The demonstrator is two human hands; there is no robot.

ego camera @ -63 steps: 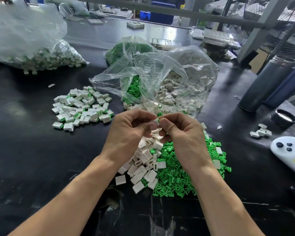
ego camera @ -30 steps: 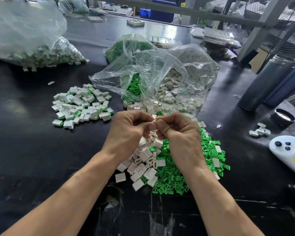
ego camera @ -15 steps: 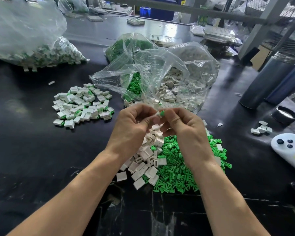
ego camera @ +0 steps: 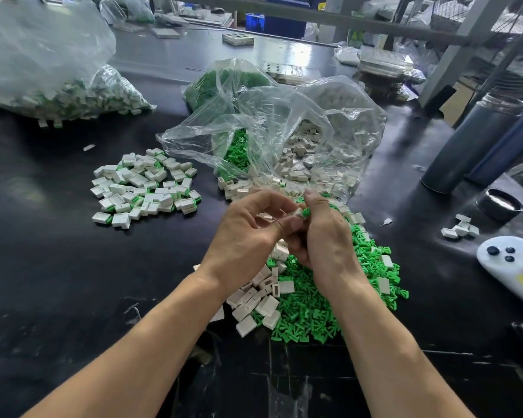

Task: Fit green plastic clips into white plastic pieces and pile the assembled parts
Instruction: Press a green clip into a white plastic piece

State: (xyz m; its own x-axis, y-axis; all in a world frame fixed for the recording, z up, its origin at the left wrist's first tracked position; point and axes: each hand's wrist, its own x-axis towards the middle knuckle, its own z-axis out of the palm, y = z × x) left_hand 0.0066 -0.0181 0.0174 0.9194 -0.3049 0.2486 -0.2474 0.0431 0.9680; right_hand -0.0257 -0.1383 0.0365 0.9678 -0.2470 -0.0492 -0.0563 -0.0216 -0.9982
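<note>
My left hand point(ego camera: 248, 233) pinches the white piece point(ego camera: 297, 213) steady; my right hand point(ego camera: 323, 233) pinches the clip point(ego camera: 306, 211) at its mouth, above the loose stock, ready for pressing home.

One view only, worn on the head, looking forward and steeply down over a black table point(ego camera: 43, 267). Wide-angle, with bent edges: shelf posts and a grey cylinder point(ego camera: 471, 140) leaning at upper right. Very near the work, both forearms entering from the bottom edge and meeting at centre, left hand point(ego camera: 248, 233) and right hand point(ego camera: 323, 236) just below mid-frame. Farther up, a clear bag point(ego camera: 284, 116), then cluttered shelving along the top edge. No second view sharing the scene.
</note>
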